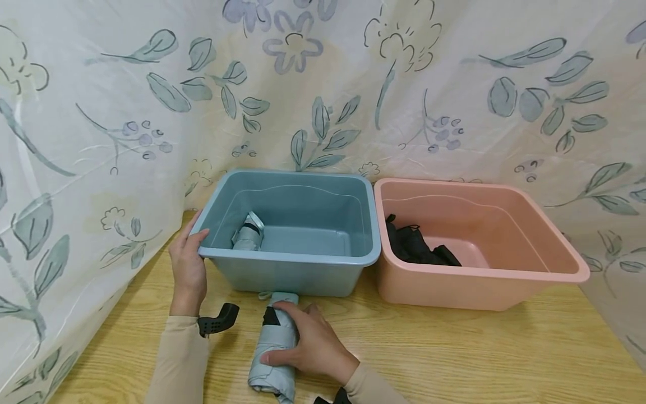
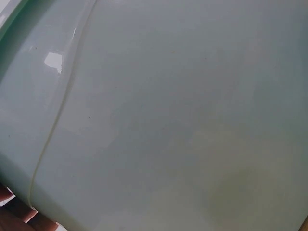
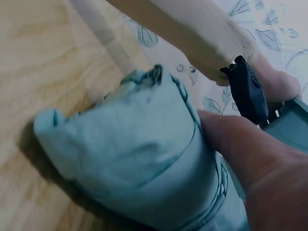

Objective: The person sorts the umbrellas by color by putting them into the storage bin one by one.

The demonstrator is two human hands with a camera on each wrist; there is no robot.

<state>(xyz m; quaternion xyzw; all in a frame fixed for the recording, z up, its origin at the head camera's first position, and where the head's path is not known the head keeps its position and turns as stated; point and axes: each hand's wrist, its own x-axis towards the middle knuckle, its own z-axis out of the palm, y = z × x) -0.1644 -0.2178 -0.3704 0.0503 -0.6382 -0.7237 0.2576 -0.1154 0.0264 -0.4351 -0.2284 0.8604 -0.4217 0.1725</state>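
On the wooden table, in front of the blue bin, lies a pale blue-grey folded umbrella with a black patch and a small loop at its far end. My right hand grips it from the right, thumb nearer me and fingers across its far part. The right wrist view shows the near end of the umbrella, its fabric rolled and gathered. My left hand holds the left rim of the blue bin, thumb over the edge. A similar blue-grey bundle with a black band lies inside that bin.
A pink bin stands right beside the blue one, with black fabric bundles at its left. Behind and to the left hangs a flowered curtain. The wooden tabletop stretches out in front of the bins.
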